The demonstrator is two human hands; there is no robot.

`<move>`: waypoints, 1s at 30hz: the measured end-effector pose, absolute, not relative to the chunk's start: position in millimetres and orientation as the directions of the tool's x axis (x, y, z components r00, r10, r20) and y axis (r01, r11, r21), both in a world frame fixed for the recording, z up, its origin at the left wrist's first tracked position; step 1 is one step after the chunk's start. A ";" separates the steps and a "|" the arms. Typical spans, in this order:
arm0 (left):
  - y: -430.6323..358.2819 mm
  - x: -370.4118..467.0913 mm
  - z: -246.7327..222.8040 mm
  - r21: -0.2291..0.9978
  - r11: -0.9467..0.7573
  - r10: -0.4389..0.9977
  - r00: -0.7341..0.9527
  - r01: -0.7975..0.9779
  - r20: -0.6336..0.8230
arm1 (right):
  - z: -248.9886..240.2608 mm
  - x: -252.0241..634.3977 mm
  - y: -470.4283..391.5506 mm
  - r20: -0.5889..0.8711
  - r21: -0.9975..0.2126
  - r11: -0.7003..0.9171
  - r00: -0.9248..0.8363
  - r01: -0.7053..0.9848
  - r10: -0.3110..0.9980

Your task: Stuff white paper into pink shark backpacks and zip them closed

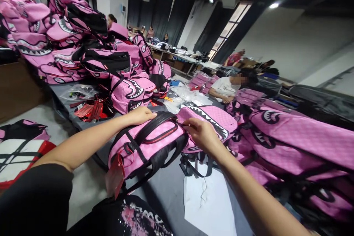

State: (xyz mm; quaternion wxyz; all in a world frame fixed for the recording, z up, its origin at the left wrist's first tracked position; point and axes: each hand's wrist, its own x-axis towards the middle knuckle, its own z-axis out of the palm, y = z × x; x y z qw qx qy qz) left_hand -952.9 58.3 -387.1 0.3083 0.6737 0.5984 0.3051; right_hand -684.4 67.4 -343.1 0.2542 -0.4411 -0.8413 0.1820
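A pink backpack (129, 132) with black straps and a red-edged zip pocket lies on its side on the grey table in front of me. My left hand (141, 115) is closed on its upper edge, beside the black padded strap. At the bag's right end, my right hand (201, 132) pinches a small part close to the zipper; the fingertips cover what it is. A red tag (115, 175) in clear plastic hangs from the bag's left end. Just behind my right hand lies another pink backpack (218, 116) with a shark-mouth print.
Pink backpacks (63, 29) are heaped at the left and more (301, 143) fill the right side. Red tags (92, 110) and clear plastic lie on the table. White paper (208, 199) is near its front. A co-worker in a white shirt (225, 87) sits across.
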 end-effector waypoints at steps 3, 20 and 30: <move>62.9 -948.9 -390.3 0.778 -0.048 0.999 0.017 0.627 0.048 | -337.7 -695.2 23.0 0.440 -0.372 0.649 -0.489 0.664 0.753; 23.4 -907.7 -384.8 0.684 -0.681 0.701 0.506 0.263 0.503 | -350.0 -687.6 -52.0 0.453 -0.234 0.528 -0.389 0.817 0.803; -5.8 -840.3 -404.0 0.768 -0.550 0.819 0.029 0.328 0.573 | -380.5 -651.1 -36.9 0.392 -0.560 0.474 -0.286 0.680 0.874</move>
